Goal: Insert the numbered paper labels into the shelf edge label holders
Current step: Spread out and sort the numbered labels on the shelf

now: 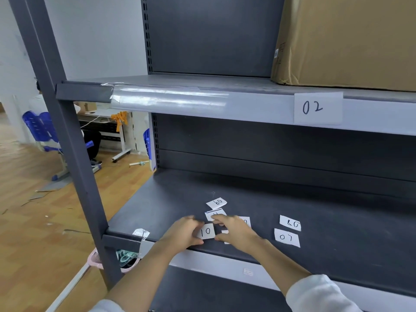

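Note:
Several white paper labels with handwritten numbers lie on the dark lower shelf [337,221]. The "10" label [206,231] sits between my two hands; my left hand [183,233] pinches its left edge and my right hand [234,230] touches its right side, covering other labels. Beyond them lie the "09" label [216,202] and a partly hidden label [213,214]. To the right are the "08" label [290,222] and "07" label [287,237]. A "02" label [318,108] sits in the clear label holder [168,97] on the upper shelf edge.
A large cardboard box [349,39] stands on the upper shelf at right. The grey upright post [67,136] runs along the left. A pink basket [126,260] sits below the lower shelf. Blue chairs [42,129] and a desk stand on the wooden floor behind.

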Tool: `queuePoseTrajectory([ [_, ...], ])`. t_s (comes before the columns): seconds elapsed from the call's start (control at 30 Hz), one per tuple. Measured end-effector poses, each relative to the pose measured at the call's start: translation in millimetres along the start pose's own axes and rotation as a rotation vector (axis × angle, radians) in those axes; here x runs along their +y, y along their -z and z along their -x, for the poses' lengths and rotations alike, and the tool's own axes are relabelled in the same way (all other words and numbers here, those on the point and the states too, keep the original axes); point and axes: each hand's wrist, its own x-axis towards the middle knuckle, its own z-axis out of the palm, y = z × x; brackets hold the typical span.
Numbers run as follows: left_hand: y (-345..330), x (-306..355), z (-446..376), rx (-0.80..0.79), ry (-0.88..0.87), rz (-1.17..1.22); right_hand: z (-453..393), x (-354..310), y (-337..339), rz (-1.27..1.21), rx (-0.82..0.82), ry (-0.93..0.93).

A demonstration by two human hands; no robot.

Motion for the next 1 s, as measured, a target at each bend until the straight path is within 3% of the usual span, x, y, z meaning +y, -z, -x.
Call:
queuePoseTrajectory([
  [0.27, 23, -29, -3, 0.05, 0.145, -0.029, 12, 37, 46, -0.011, 0.075, -0.078],
  [0.63, 30, -60, 0, 0.064, 0.279, 0.022, 37, 77, 69, 0.016, 0.055, -0.188],
  [1.0, 9, -1, -33, 0.036, 0.132, 0.021, 83, 116, 85, 0.025, 0.125, -0.336],
])
